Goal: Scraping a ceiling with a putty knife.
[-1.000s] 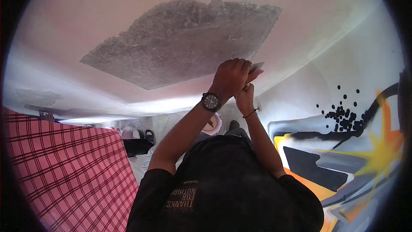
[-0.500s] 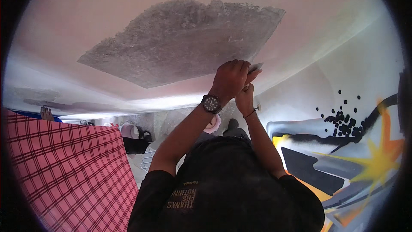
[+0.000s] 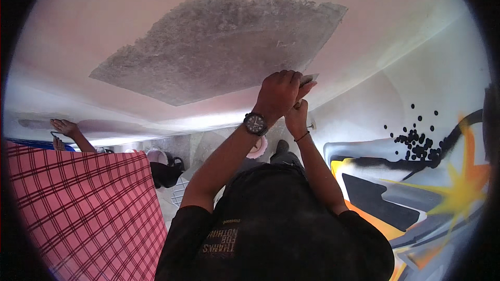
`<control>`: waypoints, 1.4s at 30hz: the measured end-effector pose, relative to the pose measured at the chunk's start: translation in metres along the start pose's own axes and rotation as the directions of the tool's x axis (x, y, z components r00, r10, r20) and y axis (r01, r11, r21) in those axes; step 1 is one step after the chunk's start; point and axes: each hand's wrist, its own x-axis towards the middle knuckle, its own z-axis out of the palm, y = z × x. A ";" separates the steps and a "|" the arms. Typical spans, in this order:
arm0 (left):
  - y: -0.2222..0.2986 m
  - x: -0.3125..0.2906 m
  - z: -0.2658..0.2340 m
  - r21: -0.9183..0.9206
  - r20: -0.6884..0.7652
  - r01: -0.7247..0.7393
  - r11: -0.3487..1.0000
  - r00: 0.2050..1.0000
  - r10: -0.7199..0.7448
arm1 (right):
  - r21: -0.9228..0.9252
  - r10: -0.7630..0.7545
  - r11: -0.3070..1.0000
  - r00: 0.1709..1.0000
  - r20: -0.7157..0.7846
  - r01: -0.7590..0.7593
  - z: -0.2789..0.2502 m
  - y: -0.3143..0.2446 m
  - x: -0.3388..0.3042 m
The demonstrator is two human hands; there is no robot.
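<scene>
Both my hands are together at the lower right edge of a rough grey bare patch point(image 3: 224, 47) on the pinkish wall. My left hand point(image 3: 278, 92), with a dark watch on the wrist, is folded over a scraper point(image 3: 310, 78); only a little of its flat grey blade shows past the knuckles. Just below, my right hand point(image 3: 297, 119) is closed round its handle, the thumb up against the left hand. Most of the tool is hidden by my fingers.
At far left, another person's hands point(image 3: 65, 127) reach to the wall behind a pink checked cloth point(image 3: 78, 198). A black bag point(image 3: 166, 171), a white wire rack point(image 3: 179, 191) and a pink round tub point(image 3: 259, 148) stand below. A painted wall point(image 3: 385, 203) rises on the right.
My hands and the scraper stay almost in the same place at the patch's edge. At far left, the other person's hands and a forearm have come further into view.
</scene>
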 end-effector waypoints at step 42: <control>0.007 0.000 -0.007 -0.421 -0.009 0.320 0.848 0.934 -0.357 | -0.122 -0.210 0.964 0.955 0.208 0.238 0.007 -0.029 0.026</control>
